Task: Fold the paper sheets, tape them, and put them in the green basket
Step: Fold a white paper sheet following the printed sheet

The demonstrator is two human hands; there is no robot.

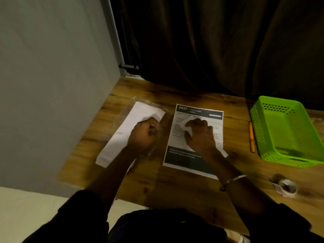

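The right hand [199, 135], curled round what seems a white strip [185, 122] atop the printed sheet [189, 162] lying lengthwise away from the person, is nearer the green basket [259, 127] at far right than the left hand [143, 135], pinching the folded paper [121, 135].

Both arms extend from the near edge of the table toward its middle, forearms bare, dark sleeves at the elbows. Left hand [145, 133]: back of hand up, fingers curled into a fist, gripping the far corner of a folded white sheet [122, 134] toward the table's left edge. Right hand [200, 135]: palm down, fingers arched and spread, thumb to the left, pinching a narrow folded paper [184, 122] at mid-table. Right wrist carries a metal bangle [233, 180]. The hands lie near each other, not touching.
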